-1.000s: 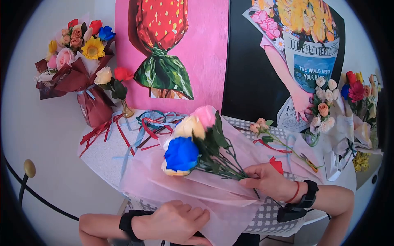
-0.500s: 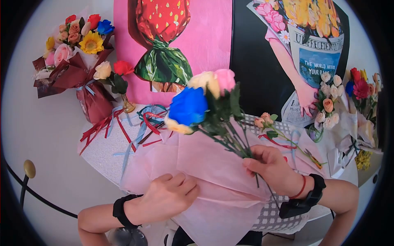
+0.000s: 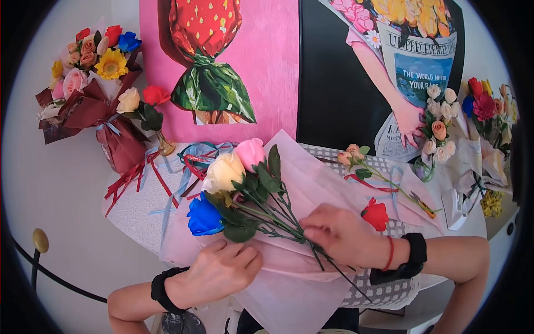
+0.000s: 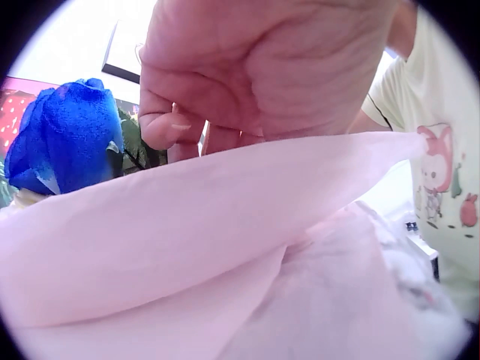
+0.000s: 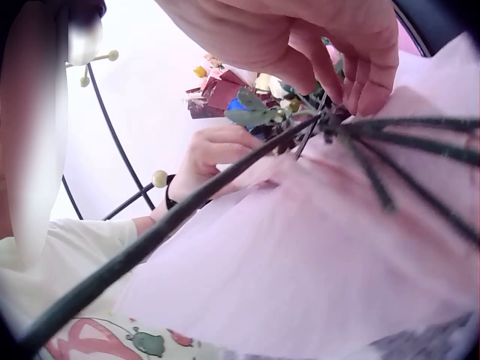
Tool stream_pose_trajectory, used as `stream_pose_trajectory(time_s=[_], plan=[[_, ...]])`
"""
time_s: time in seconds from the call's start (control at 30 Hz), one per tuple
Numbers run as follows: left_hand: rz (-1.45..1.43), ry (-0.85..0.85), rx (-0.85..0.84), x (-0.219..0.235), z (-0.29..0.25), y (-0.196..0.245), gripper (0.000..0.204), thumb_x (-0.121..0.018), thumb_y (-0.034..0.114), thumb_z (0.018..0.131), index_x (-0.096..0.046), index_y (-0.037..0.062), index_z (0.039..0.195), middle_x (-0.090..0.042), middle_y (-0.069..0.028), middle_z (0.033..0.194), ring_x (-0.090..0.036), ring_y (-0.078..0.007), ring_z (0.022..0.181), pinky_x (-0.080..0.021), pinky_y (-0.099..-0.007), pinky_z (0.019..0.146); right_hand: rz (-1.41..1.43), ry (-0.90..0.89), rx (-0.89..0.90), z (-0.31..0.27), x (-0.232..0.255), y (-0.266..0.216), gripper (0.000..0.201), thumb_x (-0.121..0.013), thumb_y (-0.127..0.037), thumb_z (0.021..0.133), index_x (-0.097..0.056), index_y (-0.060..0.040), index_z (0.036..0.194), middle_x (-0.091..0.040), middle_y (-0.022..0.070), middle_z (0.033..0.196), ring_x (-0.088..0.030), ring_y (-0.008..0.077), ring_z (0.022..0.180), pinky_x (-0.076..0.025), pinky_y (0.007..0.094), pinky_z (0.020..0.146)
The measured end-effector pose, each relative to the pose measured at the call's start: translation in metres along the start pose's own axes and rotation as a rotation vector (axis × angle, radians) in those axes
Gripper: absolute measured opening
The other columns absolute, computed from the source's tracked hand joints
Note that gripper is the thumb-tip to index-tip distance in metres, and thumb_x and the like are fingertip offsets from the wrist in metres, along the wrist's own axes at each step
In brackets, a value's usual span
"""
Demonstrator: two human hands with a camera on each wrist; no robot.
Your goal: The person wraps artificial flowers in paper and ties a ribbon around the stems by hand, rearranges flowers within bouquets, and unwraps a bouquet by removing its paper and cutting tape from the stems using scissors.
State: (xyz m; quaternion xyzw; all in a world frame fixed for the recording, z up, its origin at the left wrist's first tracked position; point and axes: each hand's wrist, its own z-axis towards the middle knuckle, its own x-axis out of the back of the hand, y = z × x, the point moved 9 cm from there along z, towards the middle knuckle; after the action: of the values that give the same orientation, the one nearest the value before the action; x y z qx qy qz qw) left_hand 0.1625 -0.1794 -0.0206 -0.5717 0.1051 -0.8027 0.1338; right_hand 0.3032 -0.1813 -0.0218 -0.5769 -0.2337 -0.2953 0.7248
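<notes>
Several flowers, with a blue rose (image 3: pixel 204 215), a cream rose (image 3: pixel 223 172) and a pink rose (image 3: pixel 250 153), lie on pink wrapping paper (image 3: pixel 278 300), heads toward the left. The right hand (image 3: pixel 347 236) is over their gathered stems (image 3: pixel 278 220), thumb and fingers curved round them; the right wrist view shows stems (image 5: pixel 187 210) spreading out from beneath its fingertips. At the paper's near left part, the left hand (image 3: pixel 217 273) grips the paper with bent fingers, beside the blue rose. In the left wrist view a raised paper edge (image 4: pixel 187 217) hides its fingertips.
A wrapped bouquet (image 3: pixel 114 133) and a small vase (image 3: pixel 166 143) stand at the back left, beside loose ribbons (image 3: pixel 194 156). Right of the paper are a red flower head (image 3: pixel 375 214), a peach rose stem (image 3: pixel 384 177) and more flowers (image 3: pixel 439 131).
The flowers rose in the right hand, then came down onto the paper, their heads now farther left. The right hand moved slightly left; the left hand stays low at the paper.
</notes>
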Motion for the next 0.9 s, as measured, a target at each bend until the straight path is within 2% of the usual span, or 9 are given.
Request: stream_pose_trajectory(time_s=[0.07, 0.13, 0.2, 0.27, 0.37, 0.4, 0.47, 0.7, 0.9], plan=[[0.007, -0.005, -0.002, 0.001, 0.001, 0.000, 0.026, -0.055, 0.016, 0.056, -0.057, 0.0065, 0.081, -0.054, 0.0011, 0.078, -0.050, -0.0114, 0.062, -0.039, -0.0230, 0.048, -0.041, 0.050, 0.055, 0.006, 0.014, 0.000, 0.020, -0.057, -0.009, 0.076, -0.057, 0.0030, 0.092, -0.056, 0.0201, 0.086, -0.056, 0.0340, 0.078, -0.044, 0.0389, 0.069], [0.020, -0.008, -0.006, 0.002, 0.002, 0.001, 0.027, -0.055, 0.016, 0.057, -0.057, 0.0064, 0.081, -0.054, 0.0010, 0.078, -0.050, -0.0115, 0.062, -0.039, -0.0230, 0.048, -0.178, 0.084, -0.066, 0.013, 0.026, 0.016, 0.023, -0.059, -0.012, 0.076, -0.058, 0.0024, 0.093, -0.058, 0.0196, 0.086, -0.057, 0.0349, 0.078, -0.044, 0.0385, 0.070], [0.013, -0.006, -0.009, 0.003, 0.003, 0.000, 0.028, -0.055, 0.016, 0.056, -0.057, 0.0058, 0.082, -0.054, 0.0008, 0.077, -0.050, -0.0116, 0.062, -0.039, -0.0227, 0.048, -0.151, 0.007, -0.153, 0.020, 0.019, 0.033, 0.026, -0.061, -0.015, 0.077, -0.058, 0.0037, 0.095, -0.060, 0.0194, 0.084, -0.058, 0.0331, 0.079, -0.045, 0.0380, 0.070], [0.043, 0.001, -0.020, 0.001, 0.002, 0.002, 0.028, -0.055, 0.015, 0.055, -0.058, 0.0053, 0.082, -0.054, 0.0006, 0.077, -0.050, -0.0116, 0.062, -0.039, -0.0222, 0.047, 0.011, -0.147, -0.319, 0.022, -0.001, 0.054, 0.026, -0.061, -0.014, 0.078, -0.057, 0.0068, 0.093, -0.061, 0.0167, 0.077, -0.061, 0.0258, 0.068, -0.048, 0.0352, 0.060], [0.099, 0.011, -0.030, -0.001, 0.000, 0.005, 0.029, -0.055, 0.014, 0.055, -0.058, 0.0041, 0.082, -0.053, 0.0002, 0.076, -0.050, -0.0112, 0.062, -0.038, -0.0211, 0.046, 0.221, -0.166, -0.408, 0.024, -0.009, 0.066, 0.023, -0.059, -0.011, 0.080, -0.055, 0.0078, 0.093, -0.059, 0.0123, 0.070, -0.058, 0.0172, 0.052, -0.046, 0.0305, 0.046], [0.120, 0.010, -0.033, -0.001, -0.001, 0.007, 0.030, -0.055, 0.013, 0.054, -0.058, 0.0033, 0.082, -0.053, 0.0000, 0.075, -0.049, -0.0109, 0.061, -0.037, -0.0204, 0.045, 0.219, -0.172, -0.403, 0.024, -0.008, 0.063, 0.023, -0.059, -0.011, 0.080, -0.055, 0.0078, 0.093, -0.059, 0.0123, 0.070, -0.058, 0.0172, 0.052, -0.046, 0.0305, 0.046], [0.145, -0.014, -0.023, 0.003, 0.001, 0.010, 0.030, -0.055, 0.013, 0.055, -0.058, 0.0023, 0.082, -0.051, -0.0003, 0.074, -0.049, -0.0106, 0.061, -0.037, -0.0201, 0.045, 0.398, -0.068, -0.465, 0.019, -0.001, 0.063, 0.018, -0.055, -0.007, 0.082, -0.053, 0.0070, 0.093, -0.056, 0.0083, 0.064, -0.054, 0.0125, 0.042, -0.042, 0.0251, 0.037], [0.193, -0.097, 0.011, -0.002, 0.000, 0.015, 0.029, -0.054, 0.013, 0.056, -0.057, -0.0013, 0.081, -0.048, -0.0019, 0.073, -0.049, -0.0099, 0.061, -0.037, -0.0196, 0.046, 0.415, 0.027, -0.517, 0.009, 0.016, 0.072, 0.016, -0.051, -0.007, 0.084, -0.050, 0.0062, 0.093, -0.054, 0.0079, 0.063, -0.055, 0.0135, 0.045, -0.045, 0.0256, 0.038], [0.233, -0.150, 0.015, -0.010, 0.002, 0.013, 0.033, -0.054, 0.013, 0.056, -0.056, -0.0018, 0.085, -0.048, -0.0020, 0.075, -0.049, -0.0109, 0.062, -0.039, -0.0205, 0.047, 0.635, 0.102, -0.599, 0.006, 0.009, 0.074, 0.022, -0.049, -0.006, 0.084, -0.044, 0.0047, 0.102, -0.054, 0.0094, 0.064, -0.055, 0.0150, 0.045, -0.044, 0.0268, 0.038]])
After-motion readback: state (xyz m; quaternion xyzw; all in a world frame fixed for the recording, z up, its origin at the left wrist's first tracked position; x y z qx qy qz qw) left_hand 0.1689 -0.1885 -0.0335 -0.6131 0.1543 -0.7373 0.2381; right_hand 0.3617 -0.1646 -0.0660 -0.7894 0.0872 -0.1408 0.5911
